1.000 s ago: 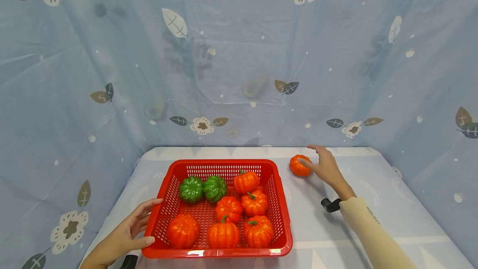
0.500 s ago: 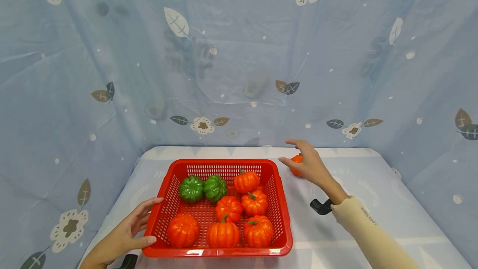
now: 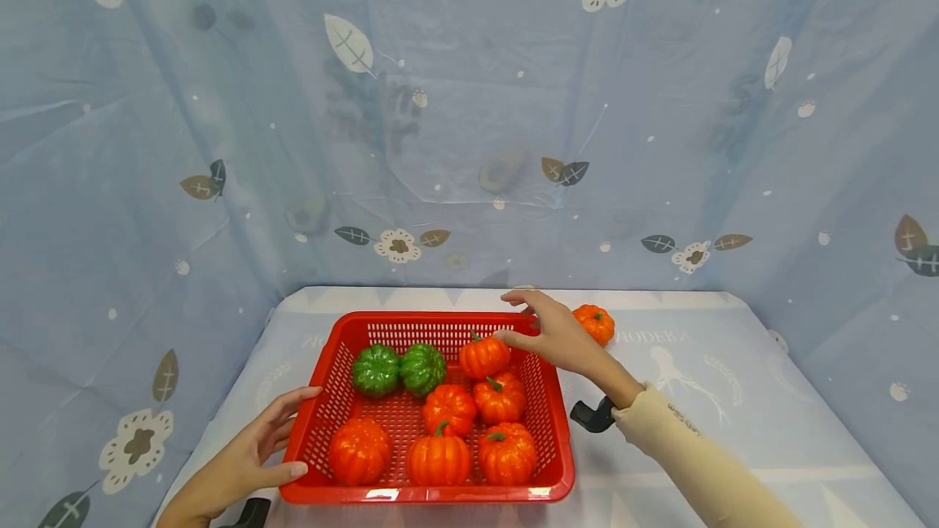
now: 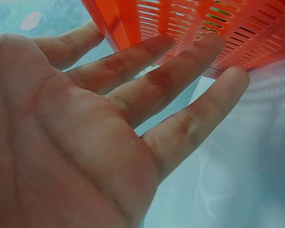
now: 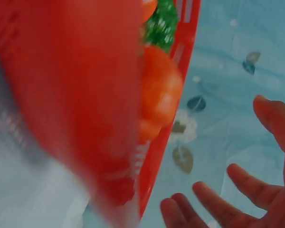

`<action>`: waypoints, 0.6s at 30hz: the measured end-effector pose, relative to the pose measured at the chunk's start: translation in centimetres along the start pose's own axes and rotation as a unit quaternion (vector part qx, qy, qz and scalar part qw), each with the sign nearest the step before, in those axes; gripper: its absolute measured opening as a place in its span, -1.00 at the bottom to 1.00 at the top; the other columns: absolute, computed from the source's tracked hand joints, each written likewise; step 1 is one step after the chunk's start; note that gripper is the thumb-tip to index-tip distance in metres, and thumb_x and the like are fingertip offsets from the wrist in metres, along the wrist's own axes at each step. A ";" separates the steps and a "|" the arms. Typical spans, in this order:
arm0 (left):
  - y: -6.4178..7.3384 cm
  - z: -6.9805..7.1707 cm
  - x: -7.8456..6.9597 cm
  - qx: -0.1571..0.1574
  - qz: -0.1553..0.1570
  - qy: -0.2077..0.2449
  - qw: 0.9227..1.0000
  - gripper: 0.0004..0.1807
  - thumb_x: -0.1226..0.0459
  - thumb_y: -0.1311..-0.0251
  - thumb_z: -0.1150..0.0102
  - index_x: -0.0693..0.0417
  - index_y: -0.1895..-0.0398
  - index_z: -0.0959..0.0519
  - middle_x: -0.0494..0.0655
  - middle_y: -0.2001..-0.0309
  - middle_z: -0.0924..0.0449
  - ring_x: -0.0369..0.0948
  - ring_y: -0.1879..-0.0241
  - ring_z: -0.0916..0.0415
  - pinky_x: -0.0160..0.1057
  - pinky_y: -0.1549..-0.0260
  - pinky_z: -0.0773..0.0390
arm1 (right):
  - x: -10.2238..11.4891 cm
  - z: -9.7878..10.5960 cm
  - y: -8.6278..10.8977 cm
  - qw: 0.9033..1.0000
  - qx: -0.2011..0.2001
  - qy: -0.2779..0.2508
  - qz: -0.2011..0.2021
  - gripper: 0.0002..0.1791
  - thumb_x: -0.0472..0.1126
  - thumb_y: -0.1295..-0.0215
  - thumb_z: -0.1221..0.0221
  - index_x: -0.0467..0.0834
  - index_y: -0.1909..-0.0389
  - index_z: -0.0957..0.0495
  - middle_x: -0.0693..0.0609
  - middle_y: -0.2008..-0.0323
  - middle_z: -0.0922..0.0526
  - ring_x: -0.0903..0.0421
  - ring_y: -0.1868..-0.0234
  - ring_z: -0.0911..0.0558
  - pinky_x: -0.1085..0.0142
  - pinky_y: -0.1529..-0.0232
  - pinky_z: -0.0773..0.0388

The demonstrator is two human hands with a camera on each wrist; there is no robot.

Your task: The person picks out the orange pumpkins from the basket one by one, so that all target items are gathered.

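Note:
A red plastic basket (image 3: pixel 425 497) holds two small green pumpkins (image 3: pixel 376 371) and several small orange pumpkins (image 3: pixel 438 461). My left hand (image 3: pixel 253 463) is at the basket's left side, thumb and fingertip at the rim. In the left wrist view its fingers (image 4: pixel 190 128) stretch out along the perforated outer wall. Over the basket's back right corner hovers my right hand (image 3: pixel 561 335), thumb and fingers spread, holding nothing. Its thumb tip appears close to the back orange pumpkin (image 3: pixel 482 358); contact cannot be told. Behind this hand, another orange pumpkin (image 3: pixel 596 324) lies on the table.
The table (image 3: pixel 734 446) has a pale printed cover, and its surface extends to the basket's right. A blue patterned curtain (image 3: pixel 469 121) hangs behind and along both sides. A black wrist mount (image 3: pixel 592 415) hangs below my right wrist.
My right hand has moved left, from beside the orange pumpkin on the table to over the basket's back right corner. That pumpkin has turned slightly. My left hand and the basket stay put.

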State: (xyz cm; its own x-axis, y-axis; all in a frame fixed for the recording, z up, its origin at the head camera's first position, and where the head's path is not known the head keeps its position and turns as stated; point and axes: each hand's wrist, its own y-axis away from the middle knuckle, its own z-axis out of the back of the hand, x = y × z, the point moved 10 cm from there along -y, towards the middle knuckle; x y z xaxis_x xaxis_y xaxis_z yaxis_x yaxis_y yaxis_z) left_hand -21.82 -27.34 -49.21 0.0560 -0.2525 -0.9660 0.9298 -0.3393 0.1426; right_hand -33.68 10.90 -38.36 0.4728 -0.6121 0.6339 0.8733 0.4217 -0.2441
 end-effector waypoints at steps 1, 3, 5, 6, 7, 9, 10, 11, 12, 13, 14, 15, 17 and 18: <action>0.0 0.0 0.0 -0.002 0.000 -0.002 1.000 -0.11 0.32 -0.32 -0.30 0.00 -0.61 -0.02 0.29 -0.55 0.02 0.34 -0.40 -0.21 -0.03 -0.04 -0.67 | 0.3 -0.4 -0.1 1.000 0.012 -0.005 -0.005 -0.23 0.28 -0.22 -0.38 0.01 -0.37 -0.47 0.01 -0.29 -0.54 -0.08 -0.18 -0.59 -0.07 -0.13 -0.59; 0.0 0.1 0.0 -0.004 0.001 -0.003 1.000 -0.10 0.32 -0.32 -0.31 0.00 -0.61 -0.02 0.28 -0.55 0.01 0.34 -0.40 -0.21 -0.03 -0.04 -0.67 | 0.9 -1.2 -0.3 0.999 0.034 -0.009 -0.008 -0.21 0.30 -0.23 -0.36 0.00 -0.39 -0.46 -0.02 -0.29 -0.54 -0.08 -0.20 -0.57 -0.07 -0.16 -0.56; 0.0 0.1 0.0 -0.004 -0.002 -0.005 1.000 -0.11 0.32 -0.31 -0.30 0.00 -0.61 -0.02 0.28 -0.55 0.00 0.34 -0.40 -0.21 -0.04 -0.04 -0.67 | 1.4 -1.9 -0.4 0.998 0.054 -0.004 -0.009 -0.18 0.30 -0.24 -0.36 -0.03 -0.41 -0.44 -0.04 -0.31 -0.52 -0.08 -0.24 -0.53 -0.07 -0.21 -0.52; 0.0 0.2 0.0 -0.002 -0.002 -0.005 1.000 -0.11 0.32 -0.31 -0.30 0.00 -0.61 -0.03 0.28 -0.55 0.00 0.34 -0.40 -0.21 -0.04 -0.04 -0.67 | 1.5 -2.3 -0.6 0.998 0.062 0.001 -0.009 -0.17 0.31 -0.24 -0.35 -0.04 -0.41 -0.44 -0.05 -0.31 -0.52 -0.08 -0.25 -0.52 -0.07 -0.24 -0.50; 0.0 0.2 0.0 0.000 -0.002 -0.004 1.000 -0.12 0.33 -0.32 -0.29 0.00 -0.60 -0.03 0.29 -0.55 0.01 0.34 -0.40 -0.20 -0.04 -0.05 -0.67 | 1.6 -2.6 -0.7 0.998 0.067 0.006 -0.009 -0.17 0.30 -0.24 -0.35 -0.06 -0.41 -0.44 -0.04 -0.31 -0.53 -0.07 -0.26 -0.51 -0.06 -0.26 -0.48; -0.1 0.1 0.0 0.004 -0.006 -0.004 1.000 -0.12 0.34 -0.32 -0.28 0.01 -0.60 -0.03 0.31 -0.55 0.01 0.34 -0.40 -0.20 -0.04 -0.05 -0.67 | 1.8 -3.3 -1.0 0.997 0.073 0.016 -0.006 -0.16 0.29 -0.24 -0.36 -0.09 -0.41 -0.44 -0.04 -0.29 -0.54 -0.05 -0.28 -0.51 -0.05 -0.30 -0.45; -0.1 0.1 0.0 0.005 -0.008 -0.004 1.000 -0.13 0.35 -0.32 -0.28 0.01 -0.60 -0.04 0.32 -0.55 0.01 0.34 -0.40 -0.21 -0.04 -0.05 -0.67 | 1.8 -3.6 -1.1 0.997 0.076 0.019 -0.005 -0.16 0.28 -0.24 -0.37 -0.11 -0.41 -0.44 -0.04 -0.28 -0.55 -0.05 -0.27 -0.51 -0.05 -0.31 -0.44; -0.1 0.1 0.0 0.006 -0.008 -0.004 1.000 -0.13 0.35 -0.32 -0.28 0.01 -0.60 -0.03 0.33 -0.55 0.01 0.33 -0.40 -0.21 -0.04 -0.05 -0.67 | 1.9 -3.9 -1.3 0.997 0.078 0.022 -0.005 -0.17 0.28 -0.23 -0.37 -0.11 -0.40 -0.45 -0.05 -0.26 -0.56 -0.05 -0.26 -0.52 -0.04 -0.30 -0.46; -0.1 0.1 0.0 0.006 -0.007 -0.003 1.000 -0.13 0.35 -0.32 -0.28 0.00 -0.60 -0.03 0.32 -0.55 0.01 0.33 -0.40 -0.21 -0.04 -0.06 -0.66 | 1.9 -4.3 -1.4 0.996 0.081 0.025 -0.009 -0.16 0.27 -0.23 -0.37 -0.12 -0.40 -0.44 -0.05 -0.24 -0.57 -0.04 -0.24 -0.53 -0.03 -0.28 -0.47; -0.1 0.1 0.0 0.006 -0.007 -0.002 1.000 -0.13 0.35 -0.32 -0.28 0.01 -0.60 -0.03 0.33 -0.55 0.01 0.33 -0.40 -0.21 -0.04 -0.05 -0.66 | 1.9 -4.6 -1.4 0.996 0.084 0.026 -0.011 -0.17 0.26 -0.24 -0.38 -0.14 -0.39 -0.45 -0.07 -0.23 -0.57 -0.05 -0.23 -0.53 -0.04 -0.27 -0.49; -0.1 0.1 0.0 0.006 -0.006 -0.002 1.000 -0.12 0.34 -0.32 -0.28 0.02 -0.60 -0.03 0.33 -0.55 0.02 0.33 -0.39 -0.21 -0.04 -0.05 -0.67 | 1.8 -4.9 -1.5 0.995 0.089 0.028 -0.018 -0.17 0.25 -0.24 -0.38 -0.15 -0.39 -0.44 -0.07 -0.22 -0.58 -0.05 -0.21 -0.54 -0.04 -0.25 -0.50; -0.1 0.0 0.0 0.007 -0.005 0.000 1.000 -0.12 0.34 -0.32 -0.28 0.01 -0.61 -0.03 0.33 -0.55 0.02 0.33 -0.40 -0.21 -0.04 -0.05 -0.66 | 1.7 -5.2 -1.5 0.995 0.095 0.029 -0.024 -0.17 0.25 -0.25 -0.38 -0.16 -0.39 -0.44 -0.08 -0.22 -0.58 -0.06 -0.21 -0.54 -0.04 -0.23 -0.51; -0.1 0.0 0.0 0.007 -0.004 0.003 1.000 -0.12 0.34 -0.32 -0.28 0.00 -0.61 -0.03 0.33 -0.55 0.02 0.32 -0.40 -0.21 -0.04 -0.05 -0.66 | 1.4 -5.9 -1.5 0.992 0.111 0.039 -0.041 -0.18 0.25 -0.25 -0.37 -0.15 -0.38 -0.44 -0.09 -0.19 -0.58 -0.05 -0.17 -0.56 -0.04 -0.19 -0.54; -0.1 0.0 0.0 0.007 -0.003 0.005 1.000 -0.12 0.34 -0.32 -0.28 0.00 -0.61 -0.03 0.32 -0.55 0.02 0.31 -0.40 -0.22 -0.04 -0.05 -0.66 | 1.3 -6.2 -1.5 0.991 0.119 0.044 -0.050 -0.19 0.25 -0.25 -0.37 -0.15 -0.37 -0.45 -0.09 -0.18 -0.58 -0.05 -0.15 -0.56 -0.03 -0.18 -0.55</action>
State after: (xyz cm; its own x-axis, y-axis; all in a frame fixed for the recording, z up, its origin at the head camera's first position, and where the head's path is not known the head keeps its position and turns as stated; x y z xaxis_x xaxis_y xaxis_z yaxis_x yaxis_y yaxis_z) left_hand -21.89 -27.30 -49.22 0.0539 -0.2416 -0.9689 0.9249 -0.3537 0.1396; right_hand -33.62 5.28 -41.73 0.4035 -0.7095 0.5778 0.8686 0.4956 0.0019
